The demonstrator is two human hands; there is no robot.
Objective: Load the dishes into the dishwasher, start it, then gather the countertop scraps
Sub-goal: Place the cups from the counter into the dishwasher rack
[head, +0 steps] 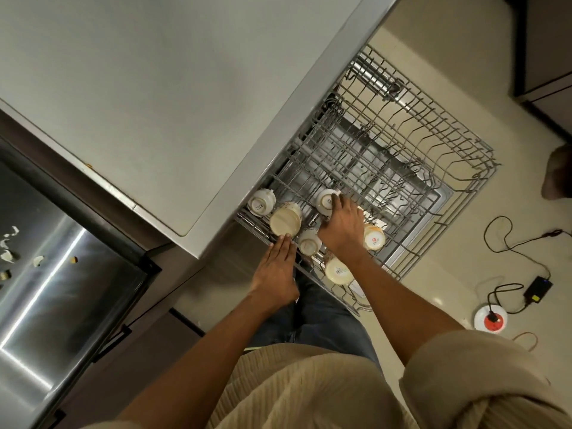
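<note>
The dishwasher's upper wire rack (pixel 402 168) is pulled out over the floor. Several cream cups stand upside down in its near-left corner. My left hand (pixel 275 270) lies flat, and its straight fingertips touch the rim of a wide cup (pixel 285 221). My right hand (pixel 343 226) reaches over the rack and grips a small upturned cup (pixel 324 201) between fingers and thumb. More cups sit around the hands: one at the rack's left edge (pixel 261 202), one between my hands (pixel 309 243), one right of my wrist (pixel 374 238) and one under my forearm (pixel 339 270).
The grey countertop (pixel 154 88) overhangs the rack's left side. White and yellow scraps (pixel 7 255) lie on a steel surface at the far left. On the floor to the right are a black adapter (pixel 538 287), its looping cable and a round white socket (pixel 490 318).
</note>
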